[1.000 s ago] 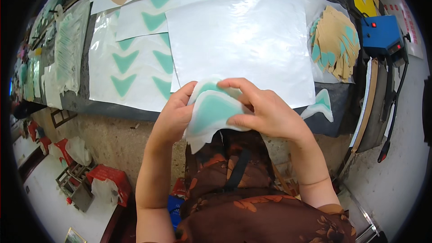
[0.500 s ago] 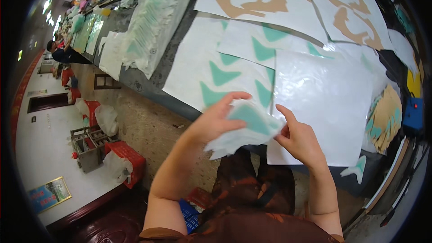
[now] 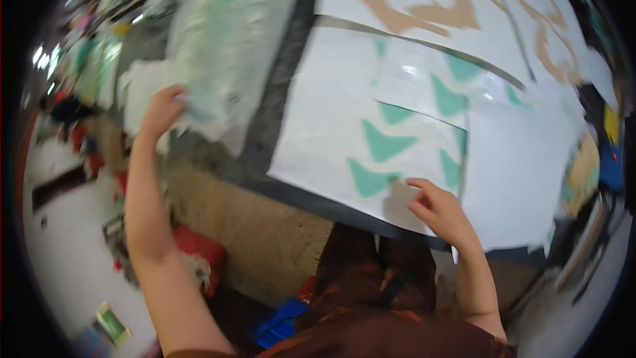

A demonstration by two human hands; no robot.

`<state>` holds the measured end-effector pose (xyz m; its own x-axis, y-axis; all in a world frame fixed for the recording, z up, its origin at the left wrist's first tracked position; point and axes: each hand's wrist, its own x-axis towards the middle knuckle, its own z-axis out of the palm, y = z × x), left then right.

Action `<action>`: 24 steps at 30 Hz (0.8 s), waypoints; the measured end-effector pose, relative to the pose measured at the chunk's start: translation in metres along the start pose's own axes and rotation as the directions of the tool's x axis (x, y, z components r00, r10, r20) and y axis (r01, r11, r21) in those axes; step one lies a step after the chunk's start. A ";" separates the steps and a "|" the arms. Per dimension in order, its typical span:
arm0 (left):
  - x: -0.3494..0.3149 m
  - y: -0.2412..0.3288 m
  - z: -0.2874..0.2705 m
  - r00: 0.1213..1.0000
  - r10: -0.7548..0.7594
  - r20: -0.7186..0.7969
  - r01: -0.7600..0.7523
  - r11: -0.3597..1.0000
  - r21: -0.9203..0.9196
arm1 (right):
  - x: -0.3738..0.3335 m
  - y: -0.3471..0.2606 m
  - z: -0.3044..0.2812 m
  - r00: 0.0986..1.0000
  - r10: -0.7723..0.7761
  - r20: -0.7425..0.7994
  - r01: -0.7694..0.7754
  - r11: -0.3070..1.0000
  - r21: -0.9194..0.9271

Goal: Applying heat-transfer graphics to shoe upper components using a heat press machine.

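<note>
My left hand (image 3: 163,111) reaches far left with its fingers closed by the pile of green-and-white cut pieces (image 3: 222,46). A pale green-and-white piece (image 3: 202,110) appears pinched at its fingertips, though blur hides the exact edges. Over the near edge of a white sheet (image 3: 318,126) hovers my right hand (image 3: 442,212). Its fingers are slightly bent and apart, with nothing between them. Close to those fingers lies a green curved triangular shape (image 3: 371,179). Another green shape (image 3: 386,140) shows just beyond it on the same sheet.
A blank white sheet (image 3: 513,172) covers the table's right part. Sheets with tan shapes (image 3: 414,0) overlap at the back. Tan and green scraps (image 3: 582,176) sit by a blue box (image 3: 609,166). Below the dark table edge (image 3: 331,209), a red crate (image 3: 202,255) stands on the floor.
My left hand has carried the green-and-white bundle from in front of me to the pile at far left. The right hand has come away from it. The view has shifted left.
</note>
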<state>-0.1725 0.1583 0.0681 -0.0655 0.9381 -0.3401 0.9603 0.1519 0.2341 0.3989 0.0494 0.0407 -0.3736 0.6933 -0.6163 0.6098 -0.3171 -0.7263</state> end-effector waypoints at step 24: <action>-0.243 0.507 0.305 0.700 0.047 0.713 0.705 0.118 -0.700 | -0.199 0.288 -0.065 0.588 0.723 -0.363 0.310 0.214 0.927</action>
<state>0.4131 -0.0882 -0.0084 0.1921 0.4420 -0.8762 -0.1228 0.8966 0.4254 0.6940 -0.1379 -0.0260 0.4750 0.4135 -0.7768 -0.6329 -0.4528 -0.6280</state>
